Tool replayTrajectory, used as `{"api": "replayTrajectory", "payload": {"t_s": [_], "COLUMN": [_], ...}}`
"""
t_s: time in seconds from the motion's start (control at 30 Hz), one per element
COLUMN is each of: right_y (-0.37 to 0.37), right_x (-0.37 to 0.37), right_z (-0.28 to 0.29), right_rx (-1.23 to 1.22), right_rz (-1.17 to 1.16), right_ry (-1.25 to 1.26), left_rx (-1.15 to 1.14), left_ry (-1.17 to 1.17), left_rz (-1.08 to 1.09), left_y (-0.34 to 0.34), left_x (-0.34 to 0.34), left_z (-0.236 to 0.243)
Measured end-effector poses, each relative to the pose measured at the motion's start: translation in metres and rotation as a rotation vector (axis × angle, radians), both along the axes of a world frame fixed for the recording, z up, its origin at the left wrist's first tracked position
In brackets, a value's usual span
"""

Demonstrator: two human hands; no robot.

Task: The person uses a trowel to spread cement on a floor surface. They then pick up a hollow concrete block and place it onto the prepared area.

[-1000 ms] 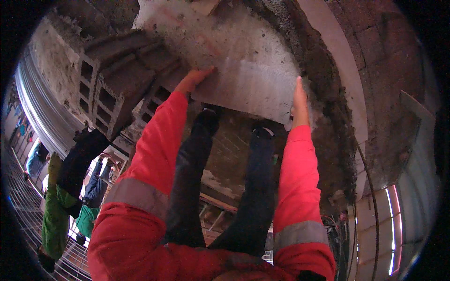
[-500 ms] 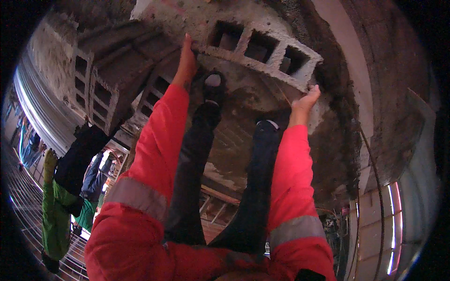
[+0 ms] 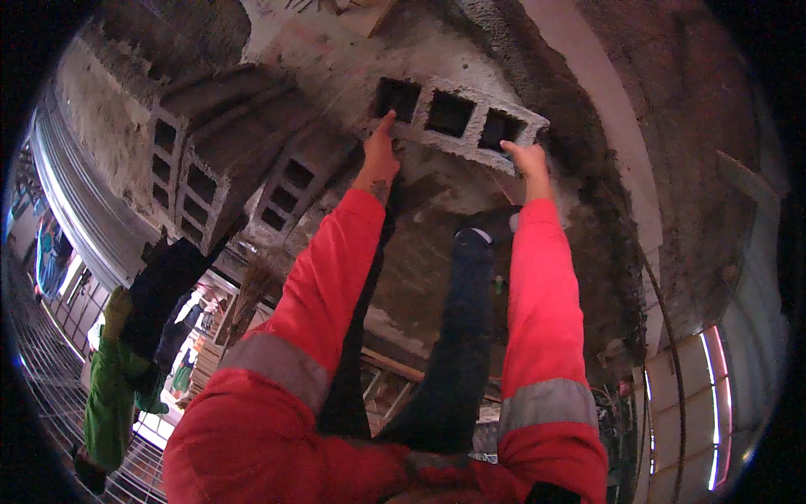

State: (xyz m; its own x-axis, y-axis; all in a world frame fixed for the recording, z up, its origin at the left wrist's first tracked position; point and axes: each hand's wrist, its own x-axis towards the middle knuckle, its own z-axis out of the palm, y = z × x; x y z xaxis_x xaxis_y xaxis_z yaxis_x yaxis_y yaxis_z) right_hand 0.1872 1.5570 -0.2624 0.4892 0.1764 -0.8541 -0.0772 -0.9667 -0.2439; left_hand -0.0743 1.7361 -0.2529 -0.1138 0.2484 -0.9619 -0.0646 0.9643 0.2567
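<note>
A grey concrete block [image 3: 453, 144] with three square holes lies ahead of my feet, holes facing up toward me and tilted slightly down to the right. My left hand [image 3: 379, 160] is closed on its near wall at the left hole, a digit reaching over the rim. At the right hole my right hand [image 3: 531, 161] grips the near edge, its thumb over the rim. The fingers under or behind the wall are hidden. Both arms are stretched out in red sleeves with grey bands.
Several more hollow concrete blocks [image 3: 290, 185] lean together on the left. Beyond them is a corrugated metal sheet [image 3: 80, 202]. A person in green [image 3: 109, 395] is at the far left. My dark shoe [image 3: 477, 237] stands behind the block. A long thin rod [image 3: 667, 319] runs along the right.
My hands have shifted inward from the block's two ends to its near wall beside the outer holes. In the picture, the block sits slightly farther left and its holes face me more.
</note>
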Motion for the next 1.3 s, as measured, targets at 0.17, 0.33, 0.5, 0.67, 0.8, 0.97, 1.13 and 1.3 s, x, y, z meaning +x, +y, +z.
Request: {"api": "replayTrajectory", "payload": {"t_s": [0.17,0.33,0.5,0.67,0.8,0.97,1.13,1.3], "right_y": [-0.001,0.01,-0.052,-0.102,-0.072,-0.072,-0.068,-0.009], "right_x": [0.001,-0.036,-0.05,-0.053,-0.046,-0.006,0.018,0.029], "right_z": [0.014,0.052,0.052,0.105,0.172,0.162,0.124,0.102], "right_rx": [0.031,0.095,0.173,0.241,0.303,0.443,0.2,0.463], "right_rz": [-0.08,-0.109,-0.279,-0.448,-0.543,-0.685,-0.728,-0.82], "right_ry": [-0.123,-0.166,-0.15,-0.172,-0.14,-0.26,-0.141,-0.267], "left_rx": [0.158,0.358,0.164,0.063,0.318,0.258,0.185,0.15], "left_ry": [-0.033,0.093,-0.014,0.279,0.157,0.016,0.0,-0.006], "left_rz": [-0.201,-0.379,0.022,-0.165,-0.41,-0.331,-0.266,-0.414], "left_y": [-0.009,-0.005,-0.018,-0.031,-0.015,0.002,0.024,0.088], "left_x": [0.028,-0.001,0.005,0.071,0.047,0.135,0.197,0.188], "left_z": [0.024,0.023,0.054,0.161,0.164,0.162,0.145,0.072]}}
